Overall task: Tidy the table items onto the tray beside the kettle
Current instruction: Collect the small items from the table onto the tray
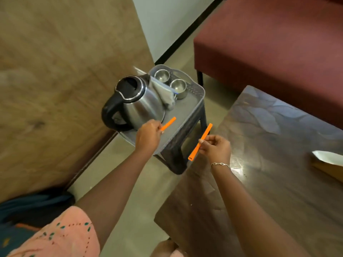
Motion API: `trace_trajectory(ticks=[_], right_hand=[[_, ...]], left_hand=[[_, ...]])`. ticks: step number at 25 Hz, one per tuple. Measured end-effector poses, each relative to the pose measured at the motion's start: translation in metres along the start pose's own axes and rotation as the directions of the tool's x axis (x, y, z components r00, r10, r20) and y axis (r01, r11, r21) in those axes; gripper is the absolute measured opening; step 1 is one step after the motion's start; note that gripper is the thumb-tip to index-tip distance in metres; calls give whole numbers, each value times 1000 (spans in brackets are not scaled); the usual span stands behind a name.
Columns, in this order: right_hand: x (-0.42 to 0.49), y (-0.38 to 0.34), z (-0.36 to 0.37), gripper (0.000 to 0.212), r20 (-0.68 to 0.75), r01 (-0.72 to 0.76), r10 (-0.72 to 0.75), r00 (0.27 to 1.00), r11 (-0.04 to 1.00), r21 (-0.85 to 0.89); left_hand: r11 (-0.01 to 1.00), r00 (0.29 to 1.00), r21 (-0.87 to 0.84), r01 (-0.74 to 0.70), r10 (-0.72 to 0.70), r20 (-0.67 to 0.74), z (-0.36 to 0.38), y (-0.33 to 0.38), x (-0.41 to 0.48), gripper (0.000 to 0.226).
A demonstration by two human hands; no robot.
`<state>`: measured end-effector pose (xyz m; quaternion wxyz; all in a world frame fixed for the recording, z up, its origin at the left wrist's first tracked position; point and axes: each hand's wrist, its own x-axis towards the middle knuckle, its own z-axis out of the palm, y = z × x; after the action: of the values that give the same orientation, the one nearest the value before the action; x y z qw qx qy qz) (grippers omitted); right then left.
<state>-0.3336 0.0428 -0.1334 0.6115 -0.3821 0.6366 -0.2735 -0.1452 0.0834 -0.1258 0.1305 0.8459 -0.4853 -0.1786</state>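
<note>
Left wall: brown wood-grain panel (46, 71).
Far wall: pale (157, 25), with black skirting (187, 32) at its foot.
Floor: grey-beige (141, 182).
Seat: maroon upholstered bench (269, 43), top right.
Table: glossy dark marbled top (278, 141), with glare near its left edge.
Stool: dark plastic (176, 154), just beside the table's left edge.

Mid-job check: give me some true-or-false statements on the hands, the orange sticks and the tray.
1. Each hand pinches one orange stick: the left hand has the left stick, and the right hand has the right stick. True.
2. The kettle lies on its side. False: it stands upright on the tray.
3. Two metal cups sit at the tray's far end. True.
4. The left stick already lies flat on the tray. False: the left hand holds it over the tray.
</note>
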Motion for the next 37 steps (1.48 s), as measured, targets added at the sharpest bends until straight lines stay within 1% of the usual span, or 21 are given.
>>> trace_trajectory(ticks=[3, 5, 7, 9, 17, 23, 25, 26, 28, 30, 31, 32, 33, 35, 37], right_hand=[[14, -10, 41, 23, 17, -7, 7, 1000, 1000, 9], [23, -13, 64, 24, 29, -19, 20, 999, 1000, -15], [30, -13, 82, 25, 25, -35, 36, 999, 998, -51], [35, -12, 91, 24, 8, -47, 47, 999, 996, -79], [49, -6, 112, 25, -50, -59, 50, 998, 979, -197], [55, -5, 119, 25, -64, -87, 75, 995, 975, -207], [57, -6, 121, 26, -64, -88, 77, 995, 974, -207], [57, -7, 123, 26, -61, -88, 77, 995, 974, -209], [58, -9, 128, 28, -50, -88, 79, 996, 971, -224], [59, -10, 137, 25, -35, -90, 84, 996, 962, -260], [60, -9, 144, 21, -23, -89, 86, 996, 953, -288], [61, -9, 150, 19, -6, -85, 87, 996, 942, -326], [62, -7, 156, 22, 14, -71, 82, 997, 924, -377], [64, -1, 165, 26, 48, -18, 50, 998, 854, -520], [63, 6, 173, 24, 71, 39, 9, 997, 768, -639]], left_hand=[[995, 997, 58, 77, -77, -5, 5, -31, 21, 7], [986, 992, 113, 125, -127, 12, 16, -45, 27, 8], [976, 987, 161, 146, -156, 46, 30, -55, 28, 10], [972, 982, 164, 170, -181, 55, 41, -61, 30, 10], [946, 980, 297, 128, -166, 108, 70, -71, 38, 7], [945, 979, 322, 57, -116, 168, 72, -64, 45, 17], [952, 980, 302, 46, -101, 169, 69, -64, 44, 15], [963, 981, 262, 64, -108, 159, 66, -67, 42, 14], [986, 984, 110, 127, -139, 112, 53, -77, 33, 15], [978, 983, -109, 177, -171, 60, 39, -90, 23, 19], [964, 982, -189, 186, -178, 61, 34, -94, 20, 20], [957, 981, -220, 187, -170, 92, 31, -96, 19, 20], [962, 977, -202, 184, -156, 147, 29, -96, 21, 18], [978, 955, -98, 185, -155, 251, 31, -90, 27, 15], [981, 943, -59, 185, -160, 293, 35, -83, 33, 23]])
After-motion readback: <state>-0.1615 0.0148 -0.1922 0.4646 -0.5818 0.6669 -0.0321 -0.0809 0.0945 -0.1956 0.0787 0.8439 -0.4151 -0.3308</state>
